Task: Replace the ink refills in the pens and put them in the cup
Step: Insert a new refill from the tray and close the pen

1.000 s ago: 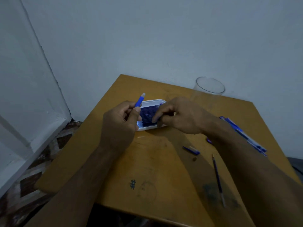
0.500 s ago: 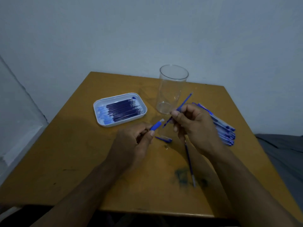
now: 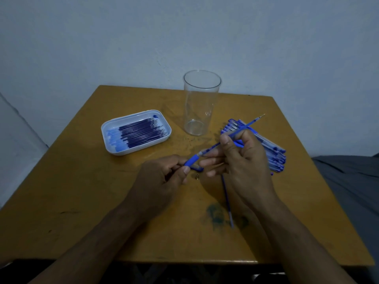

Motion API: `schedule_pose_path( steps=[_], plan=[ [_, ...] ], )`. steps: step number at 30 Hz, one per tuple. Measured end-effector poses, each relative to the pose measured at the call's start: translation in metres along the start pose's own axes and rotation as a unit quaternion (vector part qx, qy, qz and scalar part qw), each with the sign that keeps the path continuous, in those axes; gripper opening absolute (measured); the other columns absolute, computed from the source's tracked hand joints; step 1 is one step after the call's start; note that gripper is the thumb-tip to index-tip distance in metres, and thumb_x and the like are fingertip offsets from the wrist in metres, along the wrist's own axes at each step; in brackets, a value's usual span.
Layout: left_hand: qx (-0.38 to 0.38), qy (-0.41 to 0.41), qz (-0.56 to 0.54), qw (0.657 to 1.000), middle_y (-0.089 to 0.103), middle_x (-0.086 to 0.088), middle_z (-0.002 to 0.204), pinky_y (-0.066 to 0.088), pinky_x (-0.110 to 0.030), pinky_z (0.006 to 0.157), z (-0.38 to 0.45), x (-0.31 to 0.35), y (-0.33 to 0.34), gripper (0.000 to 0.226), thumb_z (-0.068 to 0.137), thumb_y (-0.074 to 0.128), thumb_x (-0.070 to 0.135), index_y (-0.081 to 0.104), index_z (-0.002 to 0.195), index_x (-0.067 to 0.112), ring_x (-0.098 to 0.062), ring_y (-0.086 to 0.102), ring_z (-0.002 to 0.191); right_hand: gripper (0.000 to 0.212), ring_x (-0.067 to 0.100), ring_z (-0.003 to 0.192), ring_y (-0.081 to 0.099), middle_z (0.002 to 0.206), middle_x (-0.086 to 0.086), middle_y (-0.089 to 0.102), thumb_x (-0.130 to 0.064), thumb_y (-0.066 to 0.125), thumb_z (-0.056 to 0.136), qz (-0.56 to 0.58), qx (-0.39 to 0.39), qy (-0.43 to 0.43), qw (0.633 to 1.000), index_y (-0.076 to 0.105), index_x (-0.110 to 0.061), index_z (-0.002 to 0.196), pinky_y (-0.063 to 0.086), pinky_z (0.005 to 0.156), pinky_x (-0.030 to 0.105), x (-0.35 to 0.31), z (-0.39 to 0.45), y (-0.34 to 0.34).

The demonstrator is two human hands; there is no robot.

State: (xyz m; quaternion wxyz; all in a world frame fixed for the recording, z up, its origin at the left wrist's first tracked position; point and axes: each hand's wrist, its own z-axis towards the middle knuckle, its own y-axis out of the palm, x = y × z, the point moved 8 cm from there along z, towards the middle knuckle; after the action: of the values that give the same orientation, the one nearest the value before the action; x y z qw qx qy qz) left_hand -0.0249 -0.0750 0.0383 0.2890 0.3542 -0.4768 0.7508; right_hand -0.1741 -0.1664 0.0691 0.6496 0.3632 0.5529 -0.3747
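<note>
A: How many cups stand on the orange-brown wooden surface (image 3: pixel 82 201)?

B: One tall clear plastic cup (image 3: pixel 202 103), upright at the far middle, with nothing inside it.

A: And the refills?

B: One white rounded plastic tray (image 3: pixel 106 138) lies left of the cup and holds many dark blue ink refills (image 3: pixel 141 131); they are packed too close to count. One more thin blue refill (image 3: pixel 227 199) lies alone on the surface, partly under the right wrist.

A: What do the hands do?

B: The left hand (image 3: pixel 160 185) grips one blue pen barrel with a rubber grip (image 3: pixel 191 160) between thumb and curled fingers. The right hand (image 3: pixel 244 160) pinches one long blue refill with a metal tip (image 3: pixel 244 128); its lower end meets the mouth of the barrel, its tip points up and right.

A: Other pens?

B: One pile of blue and clear pens (image 3: pixel 272 152) lies to the right, behind the right hand; I cannot count them exactly. One small metal piece (image 3: pixel 197 177) lies between the hands.
</note>
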Motion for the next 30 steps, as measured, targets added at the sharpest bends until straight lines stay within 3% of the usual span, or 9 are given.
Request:
schedule_pose_path(
  steps=[11,18,23,26,30],
  plan=[
    [0.013,0.007,0.019,1.0,0.07,0.013,0.072,0.042,-0.01,0.055,0.001,0.001,-0.001,0.016,0.097,0.061,0.024,0.072,0.109,0.029,-0.003,0.063,0.061,0.023,0.033,0.075,0.075,0.081,0.017,0.074,-0.023,0.046,0.106,-0.01,-0.017,-0.009,1.0,0.046,0.0,0.109,0.059,0.053,0.039,0.001,0.006,0.003],
    [0.014,0.013,0.028,0.999,0.069,0.012,0.076,0.043,-0.012,0.056,0.001,0.001,-0.002,0.015,0.098,0.061,0.024,0.068,0.107,0.034,-0.005,0.064,0.066,0.015,0.033,0.08,0.075,0.087,0.018,0.074,-0.013,0.054,0.102,-0.011,-0.046,-0.006,0.999,0.058,0.001,0.107,0.058,0.053,0.039,0.003,0.006,0.002],
    [0.021,0.01,0.026,0.999,0.068,0.01,0.077,0.04,-0.01,0.057,0.002,-0.001,-0.003,0.016,0.099,0.061,0.026,0.072,0.11,0.025,-0.005,0.062,0.066,0.025,0.033,0.075,0.073,0.09,0.021,0.072,-0.021,0.059,0.098,0.051,-0.034,0.014,0.998,0.058,0.004,0.103,0.057,0.049,0.035,0.003,0.007,0.001],
    [0.021,0.015,0.02,0.999,0.068,0.01,0.077,0.04,-0.009,0.057,0.002,0.0,-0.002,0.018,0.096,0.058,0.033,0.071,0.109,0.028,-0.006,0.061,0.066,0.019,0.032,0.071,0.071,0.083,0.019,0.071,-0.016,0.063,0.097,0.011,-0.038,0.021,0.999,0.061,0.0,0.088,0.054,0.046,0.033,0.009,0.006,0.001],
    [0.026,0.01,-0.002,1.0,0.069,0.008,0.075,0.041,-0.01,0.057,0.001,-0.002,-0.004,0.016,0.099,0.058,0.034,0.07,0.11,0.03,-0.007,0.063,0.065,0.018,0.029,0.068,0.067,0.087,0.022,0.069,-0.025,0.072,0.091,-0.054,-0.081,0.06,0.993,0.074,-0.008,0.097,0.05,0.042,0.031,0.016,0.003,0.009]
  ],
)
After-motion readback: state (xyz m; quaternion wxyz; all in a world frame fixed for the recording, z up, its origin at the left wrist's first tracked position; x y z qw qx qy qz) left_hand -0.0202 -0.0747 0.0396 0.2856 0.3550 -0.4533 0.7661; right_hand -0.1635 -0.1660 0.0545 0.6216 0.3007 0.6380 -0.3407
